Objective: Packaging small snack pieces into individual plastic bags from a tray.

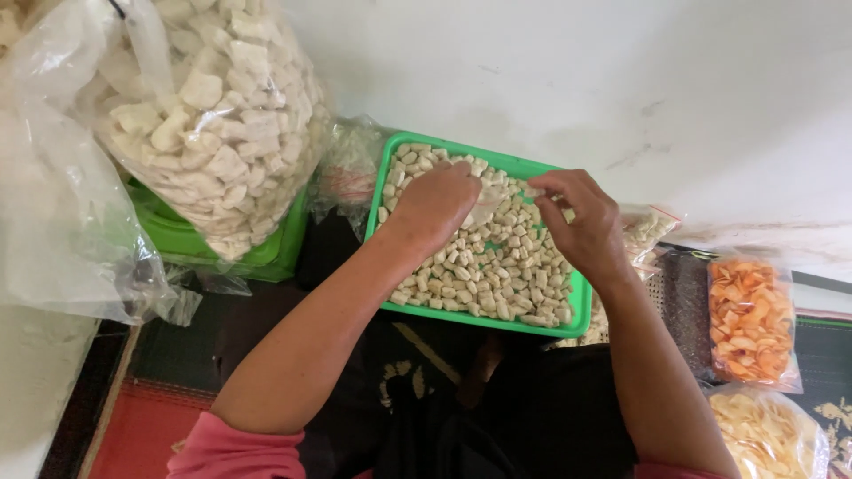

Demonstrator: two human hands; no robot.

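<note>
Our left hand [437, 202] is curled, palm down, on the pale snack pieces [497, 266] in the green tray [581, 306], and seems to pinch a small clear bag [486, 206] at its fingertips. Our right hand [581, 222] hovers just beside it over the same heap, fingers narrowed on the bag's other edge. The tray rests on our lap against the white wall [621, 80]. To the left a big clear sack [222, 115] of white chunks sits in a green tub [191, 244]. To the right lie a filled packet [650, 229], a bag of orange chips [753, 324] and a bag of yellow chips [768, 435].
</note>
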